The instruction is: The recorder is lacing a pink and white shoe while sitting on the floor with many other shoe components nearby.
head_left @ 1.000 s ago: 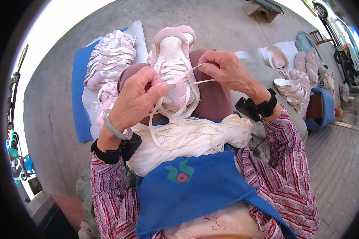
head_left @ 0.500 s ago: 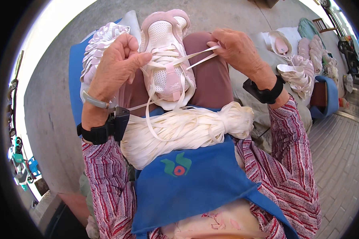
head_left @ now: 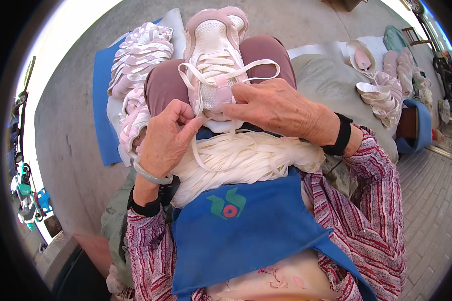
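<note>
A pink and white sneaker (head_left: pixel 209 42) rests between my knees, toe pointing away from me, its cream shoelace (head_left: pixel 266 62) threaded across the front and looping out to both sides. My left hand (head_left: pixel 168 138) pinches a strand of lace between thumb and forefinger, left of the shoe's near end. On the other side, my right hand (head_left: pixel 281 108) is closed at the tongue and collar, where the right lace loop runs in under its fingers; the fingertips are partly hidden. Across my lap, just below both hands, lies a thick bundle of cream laces (head_left: pixel 246 153).
Stacked pink and white shoe uppers (head_left: pixel 138 60) lie on a blue-edged support at left. More uppers (head_left: pixel 381 95) sit at right on a pale cloth, near a blue-rimmed stool (head_left: pixel 421 125). A second shoe (head_left: pixel 237 19) shows behind the first. A blue apron (head_left: pixel 246 236) covers my front.
Both hands have come down toward the shoe's near end, the right one also moving left. The lace ends held out to the right now form a loose loop there.
</note>
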`<state>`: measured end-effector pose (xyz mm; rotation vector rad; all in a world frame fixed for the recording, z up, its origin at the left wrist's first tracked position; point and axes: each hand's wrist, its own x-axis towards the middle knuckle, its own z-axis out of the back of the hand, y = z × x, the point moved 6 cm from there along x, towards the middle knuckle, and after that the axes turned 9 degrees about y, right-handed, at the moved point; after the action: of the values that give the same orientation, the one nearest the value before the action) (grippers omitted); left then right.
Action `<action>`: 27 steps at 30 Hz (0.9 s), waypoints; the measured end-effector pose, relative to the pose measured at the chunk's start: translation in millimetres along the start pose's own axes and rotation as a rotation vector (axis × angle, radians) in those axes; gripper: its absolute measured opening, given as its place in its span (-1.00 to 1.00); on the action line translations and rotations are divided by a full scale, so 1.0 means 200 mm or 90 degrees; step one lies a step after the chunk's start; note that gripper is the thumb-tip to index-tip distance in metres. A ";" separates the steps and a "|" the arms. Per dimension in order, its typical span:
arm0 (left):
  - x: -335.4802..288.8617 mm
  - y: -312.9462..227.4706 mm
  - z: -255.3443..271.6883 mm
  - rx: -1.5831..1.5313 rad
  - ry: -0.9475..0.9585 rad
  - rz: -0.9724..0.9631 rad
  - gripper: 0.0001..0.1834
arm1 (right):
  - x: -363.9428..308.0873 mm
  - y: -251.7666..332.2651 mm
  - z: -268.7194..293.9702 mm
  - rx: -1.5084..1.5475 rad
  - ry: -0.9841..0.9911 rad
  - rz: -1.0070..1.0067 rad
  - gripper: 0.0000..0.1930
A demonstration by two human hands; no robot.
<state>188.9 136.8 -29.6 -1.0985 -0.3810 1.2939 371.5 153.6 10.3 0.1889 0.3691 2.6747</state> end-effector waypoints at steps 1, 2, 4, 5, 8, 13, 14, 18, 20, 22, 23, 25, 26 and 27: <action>-0.01 0.02 -0.01 0.000 -0.004 0.000 -0.78 | 0.01 0.01 0.00 -0.018 -0.018 0.028 -0.78; -0.02 0.04 -0.03 -0.040 0.019 -0.005 -0.80 | 0.01 0.00 -0.01 -0.019 -0.018 0.032 -0.78; -0.04 0.03 -0.04 -0.080 0.042 -0.013 -0.83 | 0.02 -0.01 0.00 0.007 -0.023 0.028 -0.83; -0.05 0.01 -0.05 -0.184 0.064 0.020 -0.86 | 0.03 -0.01 -0.01 0.005 -0.022 0.027 -0.83; -0.11 -0.10 -0.07 -0.349 0.115 0.034 -0.91 | 0.05 0.02 0.11 0.272 -0.214 0.031 -0.90; -0.06 -0.18 -0.09 -0.496 0.157 -0.020 -0.81 | 0.10 0.07 0.19 0.370 -0.192 -0.010 -0.84; -0.06 -0.15 -0.09 -0.522 0.196 -0.021 -0.69 | 0.12 0.14 0.15 0.379 -0.165 -0.009 -0.79; 0.00 -0.22 -0.09 -0.554 0.250 0.061 -0.67 | 0.18 0.32 0.07 0.202 -0.091 0.124 -0.81; -0.01 -0.20 -0.09 -0.596 0.265 0.066 -0.69 | 0.19 0.36 0.07 0.182 -0.099 0.162 -0.80; -0.01 -0.13 -0.06 -0.657 0.262 0.048 -0.77 | 0.17 0.36 0.11 0.231 -0.135 0.159 -0.82; -0.01 -0.11 -0.06 -0.661 0.265 0.046 -0.77 | 0.16 0.35 0.14 0.281 -0.170 0.158 -0.83; -0.01 -0.11 0.01 -0.468 0.148 -0.053 -0.79 | 0.09 0.28 0.16 0.311 -0.162 0.067 -0.84; -0.04 -0.12 0.02 -0.305 0.136 -0.050 -0.86 | 0.06 0.22 0.16 0.340 -0.157 -0.023 -0.85; -0.06 -0.15 0.00 -0.306 0.136 -0.052 -0.86 | 0.03 0.14 0.12 0.405 -0.209 -0.075 -0.86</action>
<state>201.4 129.8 -1.4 -1.5927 -0.5874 1.0215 359.2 137.9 42.1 0.7549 1.0680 2.2717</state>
